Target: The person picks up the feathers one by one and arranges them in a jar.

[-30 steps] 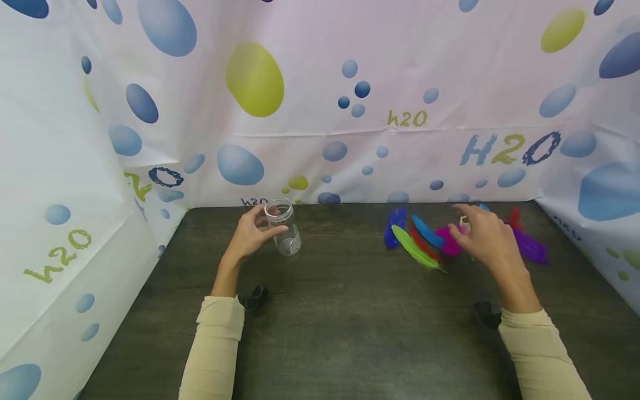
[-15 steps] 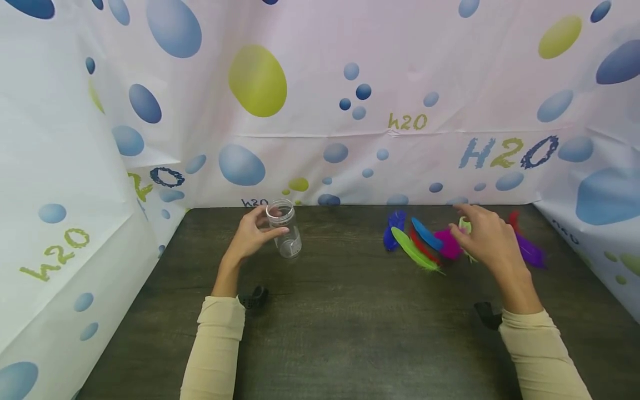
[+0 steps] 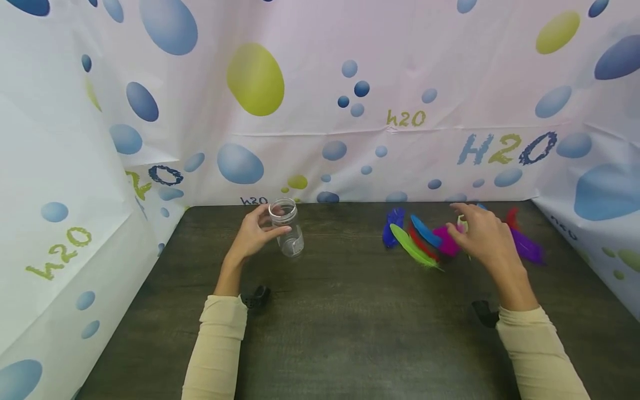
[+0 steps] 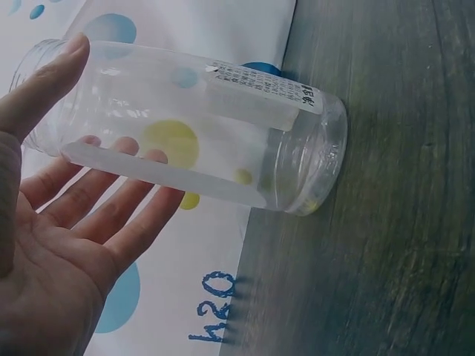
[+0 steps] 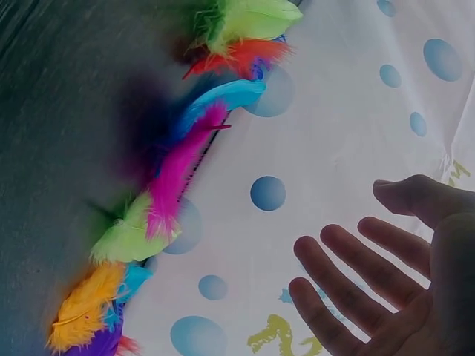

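A clear, wide-mouthed jar [image 3: 291, 243] stands upright at the left back of the dark table. My left hand [image 3: 251, 234] holds it from the left, thumb on the near side and fingers behind. In the left wrist view a printed label [image 4: 271, 87] shows on the jar; no lid is on it. Over the right side, my right hand [image 3: 484, 236] hovers with relaxed, spread fingers and nothing in them. Below and around it lie colourful feathers: lime green [image 3: 414, 248], light blue [image 3: 426, 231], magenta [image 3: 446, 240] and purple [image 3: 527, 246]. In the right wrist view an orange feather [image 5: 87, 305] also appears.
A white sheet [image 3: 320, 122] printed with blue and green bubbles hangs behind the table and along its sides. The dark wooden tabletop [image 3: 360, 322] stretches between the forearms. Black camera mounts [image 3: 256, 298] sit at the wrists.
The left hand and the jar have shifted very slightly to the right. The right hand stays over the feathers, almost still.
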Demonstrator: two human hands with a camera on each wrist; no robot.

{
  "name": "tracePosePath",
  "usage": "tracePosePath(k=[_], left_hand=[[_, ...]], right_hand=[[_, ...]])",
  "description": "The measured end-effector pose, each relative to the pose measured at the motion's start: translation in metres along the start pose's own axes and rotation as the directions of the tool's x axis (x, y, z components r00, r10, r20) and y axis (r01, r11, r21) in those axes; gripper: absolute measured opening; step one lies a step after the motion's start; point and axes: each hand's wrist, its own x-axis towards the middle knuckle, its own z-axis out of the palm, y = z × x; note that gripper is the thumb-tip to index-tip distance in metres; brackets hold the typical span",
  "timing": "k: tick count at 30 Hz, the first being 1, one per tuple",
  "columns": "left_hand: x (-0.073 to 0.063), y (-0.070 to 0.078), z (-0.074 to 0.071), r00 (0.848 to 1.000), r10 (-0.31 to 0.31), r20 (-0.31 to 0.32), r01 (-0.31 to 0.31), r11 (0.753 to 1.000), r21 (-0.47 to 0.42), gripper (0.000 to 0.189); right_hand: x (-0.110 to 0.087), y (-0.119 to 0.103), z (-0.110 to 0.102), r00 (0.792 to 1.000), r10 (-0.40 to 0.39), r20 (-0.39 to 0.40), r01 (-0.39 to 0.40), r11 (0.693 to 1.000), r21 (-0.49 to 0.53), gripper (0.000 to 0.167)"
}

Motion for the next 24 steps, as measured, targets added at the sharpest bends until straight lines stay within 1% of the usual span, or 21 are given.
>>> tracePosePath(k=[8,15,24], left_hand=[[0.0009,0.0011,0.0042,1.0,-0.003,-0.007,0.003,1.0,-0.012,0.059],[0.0029,0.0022,0.0065,1.0,0.006,0.01,-0.006,1.0,-0.003,0.058],[0.0042,0.0019,0.0086,1.0,0.01,0.023,-0.01,1.0,0.0,0.057]], right_hand=[[0.0023,0.0041,0.0004,1.0,0.003,0.015,-0.003,1.0,0.0,0.046],[0.0028,0.0041,-0.0007,1.0,0.0,0.003,0.0,1.0,-0.007,0.045],[0.002,0.0045,-0.0048,0.999,0.041,0.019,-0.041,0.999,0.002,0.048]])
